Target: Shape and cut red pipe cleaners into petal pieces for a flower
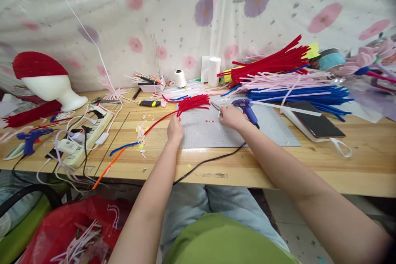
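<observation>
My left hand (175, 130) is closed around the lower end of a bunch of red pipe cleaners (194, 104), whose looped tips fan out to the right above a grey cutting mat (198, 138). One long red stem trails to the left from it. My right hand (230, 116) is closed on scissors (215, 106), with their pointed blades facing the bunch and apart from it. Most of the handles are hidden in my fingers. Just behind that hand, a blue glue gun (246, 108) lies on the mat. Small red scraps (209, 121) lie between my hands.
Piles of red (269, 64), pink (278, 80) and blue pipe cleaners (309, 95) lie at the back right, near a phone (315, 119). A power strip (89, 140) with tangled cables, another glue gun (30, 139) and a foam head (46, 86) occupy the left. A black cord (207, 160) crosses the front.
</observation>
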`<action>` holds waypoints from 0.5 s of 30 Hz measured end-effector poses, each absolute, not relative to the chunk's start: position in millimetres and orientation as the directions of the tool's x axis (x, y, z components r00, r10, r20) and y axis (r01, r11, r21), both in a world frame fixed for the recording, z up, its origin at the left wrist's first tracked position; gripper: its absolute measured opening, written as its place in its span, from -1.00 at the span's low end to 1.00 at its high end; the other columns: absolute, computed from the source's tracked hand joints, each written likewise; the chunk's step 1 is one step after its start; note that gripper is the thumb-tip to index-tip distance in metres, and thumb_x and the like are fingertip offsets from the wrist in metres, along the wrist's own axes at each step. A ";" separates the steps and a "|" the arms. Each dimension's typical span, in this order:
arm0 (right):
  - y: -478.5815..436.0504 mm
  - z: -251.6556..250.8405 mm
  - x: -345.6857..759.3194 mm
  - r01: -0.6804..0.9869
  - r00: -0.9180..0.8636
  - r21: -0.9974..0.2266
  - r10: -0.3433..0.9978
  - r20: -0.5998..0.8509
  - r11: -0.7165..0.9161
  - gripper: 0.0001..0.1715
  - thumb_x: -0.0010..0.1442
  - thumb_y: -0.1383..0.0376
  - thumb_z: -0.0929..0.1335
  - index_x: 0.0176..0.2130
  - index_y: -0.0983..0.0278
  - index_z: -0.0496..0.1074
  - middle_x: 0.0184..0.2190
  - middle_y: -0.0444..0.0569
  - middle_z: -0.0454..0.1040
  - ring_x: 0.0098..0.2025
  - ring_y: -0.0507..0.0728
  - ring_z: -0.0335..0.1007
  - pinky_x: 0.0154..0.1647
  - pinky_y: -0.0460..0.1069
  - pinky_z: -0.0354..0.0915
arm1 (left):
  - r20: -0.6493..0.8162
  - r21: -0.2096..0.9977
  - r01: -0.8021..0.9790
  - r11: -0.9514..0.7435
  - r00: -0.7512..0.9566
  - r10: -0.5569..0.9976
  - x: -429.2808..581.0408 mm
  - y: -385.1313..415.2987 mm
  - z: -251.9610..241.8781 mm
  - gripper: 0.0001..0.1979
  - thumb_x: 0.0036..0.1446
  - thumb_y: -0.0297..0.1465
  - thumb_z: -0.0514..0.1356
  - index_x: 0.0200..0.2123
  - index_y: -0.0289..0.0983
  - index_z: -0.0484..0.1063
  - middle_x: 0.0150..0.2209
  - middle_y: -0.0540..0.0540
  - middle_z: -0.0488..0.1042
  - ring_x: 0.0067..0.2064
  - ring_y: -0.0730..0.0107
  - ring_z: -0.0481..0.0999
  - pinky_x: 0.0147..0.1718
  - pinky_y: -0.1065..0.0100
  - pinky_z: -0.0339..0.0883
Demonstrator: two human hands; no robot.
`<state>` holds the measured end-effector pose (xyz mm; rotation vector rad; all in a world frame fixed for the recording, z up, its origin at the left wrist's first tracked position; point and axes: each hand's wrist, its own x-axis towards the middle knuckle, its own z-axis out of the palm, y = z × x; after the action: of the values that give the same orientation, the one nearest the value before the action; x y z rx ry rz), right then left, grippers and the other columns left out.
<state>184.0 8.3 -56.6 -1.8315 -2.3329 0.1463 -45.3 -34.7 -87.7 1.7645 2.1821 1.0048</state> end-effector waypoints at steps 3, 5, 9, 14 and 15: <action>-1.2 -70.1 180.8 0.967 -0.215 -0.107 0.968 0.132 0.230 -0.59 0.16 0.37 0.16 -0.05 0.55 0.29 -0.12 0.36 0.34 -0.05 0.34 0.24 -0.07 0.11 0.10 | 0.270 0.534 0.836 0.126 -0.311 0.911 -46.4 -37.3 -88.9 -0.75 0.20 -0.45 -0.16 -0.26 -0.28 0.30 -0.22 -0.17 0.45 -0.13 0.31 0.42 -0.18 0.33 0.21; -4.5 -74.7 176.3 0.972 -0.187 -0.109 0.968 0.168 0.206 -0.59 0.17 0.41 0.12 -0.04 0.56 0.27 -0.12 0.35 0.33 -0.05 0.33 0.22 -0.06 0.11 0.08 | 0.263 0.509 0.848 0.151 -0.321 0.910 -48.2 -39.4 -89.7 -0.73 0.21 -0.43 -0.17 -0.25 -0.29 0.31 -0.22 -0.18 0.45 -0.13 0.30 0.42 -0.19 0.33 0.21; -8.4 -74.7 172.6 0.978 -0.101 -0.157 0.974 0.204 0.134 -0.61 0.19 0.44 0.09 -0.07 0.50 0.30 -0.12 0.32 0.32 -0.04 0.30 0.17 -0.09 0.11 0.07 | 0.240 0.478 0.852 0.214 -0.361 0.901 -51.2 -42.4 -89.5 -0.72 0.21 -0.43 -0.17 -0.24 -0.30 0.31 -0.22 -0.20 0.46 -0.13 0.28 0.43 -0.21 0.32 0.22; -8.0 -73.2 172.3 0.978 0.039 -0.210 0.978 0.207 0.006 -0.63 0.18 0.41 0.10 -0.10 0.53 0.31 -0.13 0.38 0.32 -0.05 0.33 0.17 -0.13 0.13 0.08 | 0.210 0.442 0.859 0.258 -0.379 0.901 -49.6 -42.9 -87.8 -0.71 0.21 -0.43 -0.17 -0.22 -0.30 0.31 -0.21 -0.21 0.46 -0.13 0.26 0.44 -0.22 0.31 0.23; -6.6 -74.0 172.2 0.976 0.057 -0.219 0.977 0.204 -0.011 -0.62 0.17 0.43 0.10 -0.10 0.55 0.31 -0.13 0.40 0.32 -0.05 0.34 0.17 -0.13 0.13 0.08 | 0.205 0.434 0.862 0.261 -0.377 0.903 -49.2 -43.0 -87.8 -0.71 0.21 -0.43 -0.17 -0.21 -0.30 0.32 -0.21 -0.21 0.46 -0.13 0.25 0.44 -0.23 0.31 0.24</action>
<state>172.2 -6.6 -74.0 -2.0408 -1.9708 0.0078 -49.2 -43.0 -87.8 1.7038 2.4268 0.7466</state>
